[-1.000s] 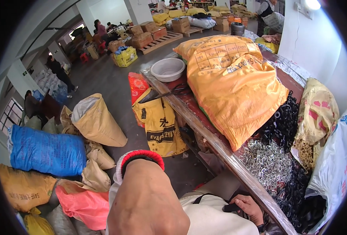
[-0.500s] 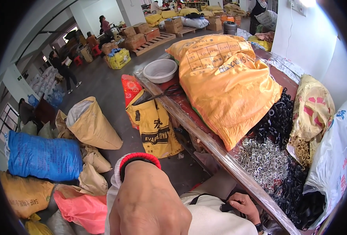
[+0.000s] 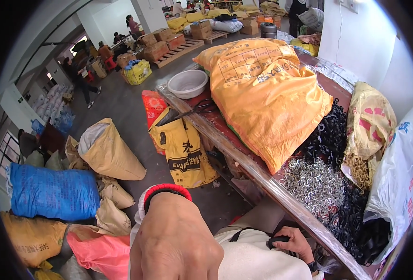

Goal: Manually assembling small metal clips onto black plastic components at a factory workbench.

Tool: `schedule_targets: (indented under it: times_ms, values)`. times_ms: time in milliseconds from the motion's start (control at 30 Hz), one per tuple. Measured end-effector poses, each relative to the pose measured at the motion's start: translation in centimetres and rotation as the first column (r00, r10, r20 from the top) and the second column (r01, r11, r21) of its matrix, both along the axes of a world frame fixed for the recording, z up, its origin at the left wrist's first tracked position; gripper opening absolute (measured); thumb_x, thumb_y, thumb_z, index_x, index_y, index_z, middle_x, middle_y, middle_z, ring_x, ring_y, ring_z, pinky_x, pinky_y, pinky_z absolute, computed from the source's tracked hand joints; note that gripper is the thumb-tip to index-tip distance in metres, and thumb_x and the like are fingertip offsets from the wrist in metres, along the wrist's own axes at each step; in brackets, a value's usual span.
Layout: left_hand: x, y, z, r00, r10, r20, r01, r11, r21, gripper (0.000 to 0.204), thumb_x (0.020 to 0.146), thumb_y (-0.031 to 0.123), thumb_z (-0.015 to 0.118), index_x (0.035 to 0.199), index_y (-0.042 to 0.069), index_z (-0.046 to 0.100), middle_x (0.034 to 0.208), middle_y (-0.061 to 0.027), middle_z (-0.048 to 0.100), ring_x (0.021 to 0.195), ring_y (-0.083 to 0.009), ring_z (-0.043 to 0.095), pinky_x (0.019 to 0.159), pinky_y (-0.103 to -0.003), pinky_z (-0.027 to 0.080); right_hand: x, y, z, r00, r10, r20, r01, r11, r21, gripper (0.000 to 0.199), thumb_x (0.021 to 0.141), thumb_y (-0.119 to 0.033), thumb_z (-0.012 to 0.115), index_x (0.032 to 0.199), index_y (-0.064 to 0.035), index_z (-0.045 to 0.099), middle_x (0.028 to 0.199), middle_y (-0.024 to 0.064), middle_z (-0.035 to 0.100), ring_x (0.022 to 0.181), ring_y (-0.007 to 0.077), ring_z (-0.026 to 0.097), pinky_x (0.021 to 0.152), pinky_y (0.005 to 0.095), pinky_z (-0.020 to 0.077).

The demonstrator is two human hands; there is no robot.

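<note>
My left hand (image 3: 176, 242), its back showing large at the bottom centre, has a red-edged cuff at the wrist. Its fingers run off the lower edge, so what they do is hidden. Low on the right, beside the table's wrapped edge, my right hand (image 3: 294, 242) is curled over my lap. Its thumb and fingers close on a small black rounded object (image 3: 278, 241) whose kind I cannot make out. The pile of silvery metal hooks or rings (image 3: 314, 186) on the table is nearest to that hand, with black pieces (image 3: 351, 226) beside it.
A large orange woven sack (image 3: 267, 102) lies on the red table, a grey basin (image 3: 188, 85) at its far corner. A yellow bag (image 3: 188, 154) hangs by the edge. Sacks, one blue (image 3: 52, 190), fill the floor leftward. A person (image 3: 78, 81) walks farther back.
My view has shifted slightly. The black object shows more clearly between my right thumb and fingers. My left hand is nearly in place. The person at the far left has moved a little.
</note>
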State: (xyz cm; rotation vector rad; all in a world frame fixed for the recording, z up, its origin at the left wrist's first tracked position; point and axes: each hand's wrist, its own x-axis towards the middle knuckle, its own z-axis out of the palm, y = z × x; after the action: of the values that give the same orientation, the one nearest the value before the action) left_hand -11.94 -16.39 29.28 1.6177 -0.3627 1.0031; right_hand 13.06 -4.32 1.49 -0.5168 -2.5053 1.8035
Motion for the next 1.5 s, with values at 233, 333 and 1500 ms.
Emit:
schedule_targets:
  times_ms: [233, 333, 1500]
  values:
    - [-3.7, 2.8, -7.2, 0.952, 0.253, -0.171, -0.298, 0.891, -0.344, 0.04, 0.071, 0.023, 0.063, 0.096, -0.005, 0.05, 0.077, -0.0123, 0.058, 0.058, -0.0173, 0.057, 0.051, -0.027, 0.048, 0.8, 1.2, 2.9, 0.892, -0.425, -0.151, 0.415, 0.905, -0.095, 0.023, 0.071, -0.022, 0.063, 0.074, -0.0002, 0.057, 0.064, -0.0017, 0.049, 0.063, 0.0076, 0.046, 0.054, 0.0213, 0.0378]
    - [-3.4, 5.9, -11.2, 0.706, 0.539, -0.459, -0.691, 0.383, -0.613, 0.033, 0.071, 0.015, 0.06, 0.096, -0.004, 0.05, 0.074, -0.0118, 0.058, 0.06, -0.0152, 0.058, 0.052, -0.022, 0.047, -0.1, 3.9, 6.9, 0.869, -0.464, -0.174, 0.478, 0.877, 0.048, 0.033, 0.073, -0.031, 0.058, 0.072, 0.0012, 0.053, 0.062, -0.0011, 0.046, 0.061, 0.008, 0.043, 0.054, 0.0218, 0.0355]
    - [5.2, 10.6, -22.0, 0.682, 0.186, -0.707, -0.727, 0.277, -0.628, 0.026, 0.079, 0.011, 0.056, 0.1, -0.003, 0.052, 0.08, -0.0075, 0.058, 0.067, -0.0132, 0.059, 0.057, -0.019, 0.047, -1.9, 2.5, 4.5, 0.628, -0.648, -0.431, 0.752, 0.648, 0.12, 0.02, 0.086, -0.013, 0.042, 0.079, 0.0027, 0.052, 0.067, 0.0068, 0.046, 0.062, 0.0137, 0.044, 0.058, 0.025, 0.0359]
